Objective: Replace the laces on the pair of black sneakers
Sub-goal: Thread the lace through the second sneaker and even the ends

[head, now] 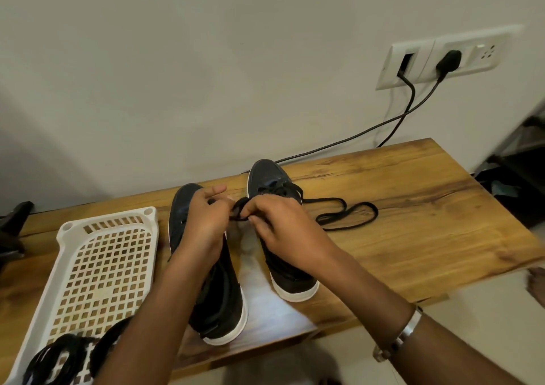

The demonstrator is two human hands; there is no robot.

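Two black sneakers with white soles stand side by side on the wooden table (398, 196), toes pointing away from me. My left hand (203, 222) hovers over the left sneaker (219, 302) and pinches a bunched black lace (240, 207) between the shoes. My right hand (280, 228) pinches the same bunch from the other side, above the right sneaker (267, 175). A long black lace (348, 212) runs from the right sneaker's eyelets and lies in loose loops on the table to the right.
A white perforated plastic tray (97, 261) lies at the left, with a heap of black laces (62, 358) at its near end. Two black cables (410, 113) hang from a wall socket (442, 57) behind the table. A dark object (13, 228) sits at the far left edge.
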